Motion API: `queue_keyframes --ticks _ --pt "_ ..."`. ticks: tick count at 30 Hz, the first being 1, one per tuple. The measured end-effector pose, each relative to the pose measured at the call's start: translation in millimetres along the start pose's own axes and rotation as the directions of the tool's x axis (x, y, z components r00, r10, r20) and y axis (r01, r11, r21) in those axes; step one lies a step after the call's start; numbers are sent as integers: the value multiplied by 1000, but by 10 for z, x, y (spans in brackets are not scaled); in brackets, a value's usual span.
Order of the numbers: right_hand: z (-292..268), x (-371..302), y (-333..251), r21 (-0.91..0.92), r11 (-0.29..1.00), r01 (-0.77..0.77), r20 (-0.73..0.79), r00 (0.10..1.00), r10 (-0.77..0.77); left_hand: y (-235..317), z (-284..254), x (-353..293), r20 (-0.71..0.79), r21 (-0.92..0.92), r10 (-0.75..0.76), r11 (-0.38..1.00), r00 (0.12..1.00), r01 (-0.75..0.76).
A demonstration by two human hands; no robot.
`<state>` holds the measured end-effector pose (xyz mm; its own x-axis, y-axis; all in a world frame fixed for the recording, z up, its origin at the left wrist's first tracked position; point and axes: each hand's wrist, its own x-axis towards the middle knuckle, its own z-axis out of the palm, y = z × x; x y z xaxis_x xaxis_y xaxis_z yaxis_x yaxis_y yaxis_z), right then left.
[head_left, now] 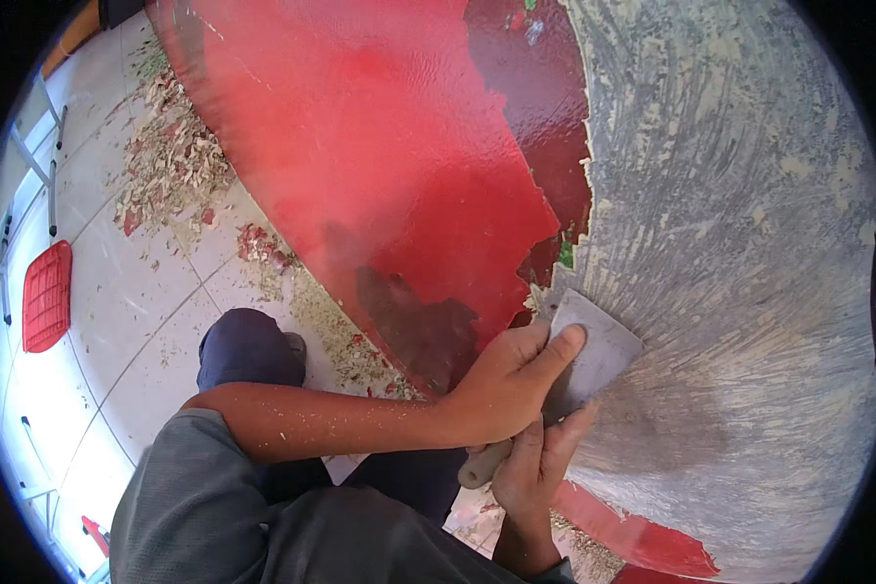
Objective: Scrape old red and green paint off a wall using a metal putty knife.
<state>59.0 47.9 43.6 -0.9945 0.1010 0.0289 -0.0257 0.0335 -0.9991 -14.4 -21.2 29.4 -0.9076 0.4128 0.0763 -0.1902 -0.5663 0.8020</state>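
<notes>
Left grip [496,391] clasps the scraper [602,352]; right grip [537,475] holds its handle [479,468]. Grey surface [730,224] is bared; red paint [360,127] remains.

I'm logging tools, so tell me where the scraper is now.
In the head view, the scraper is right of and below centre, held by the left hand and right hand over the grey surface near the red coating.
</notes>
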Motion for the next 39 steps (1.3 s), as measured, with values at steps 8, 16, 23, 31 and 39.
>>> queue_keyframes --ticks 8,16,23,31,39 --pt "-113 15 165 -145 989 32 -57 998 -40 -71 -13 53 22 -119 6 993 1000 -3" --pt "-33 101 -45 -521 831 192 -14 972 -234 115 -1 70 17 -95 -96 991 995 97" --pt "101 136 -292 -257 965 51 -53 996 -66 190 86 75 -27 -226 -76 972 997 68" --pt "36 208 -195 -595 791 138 9 986 -165 295 46 159 -79 -266 -18 964 997 -4" --pt "-70 90 183 -455 836 307 38 944 -326 177 -58 112 -36 -234 -142 963 989 130"
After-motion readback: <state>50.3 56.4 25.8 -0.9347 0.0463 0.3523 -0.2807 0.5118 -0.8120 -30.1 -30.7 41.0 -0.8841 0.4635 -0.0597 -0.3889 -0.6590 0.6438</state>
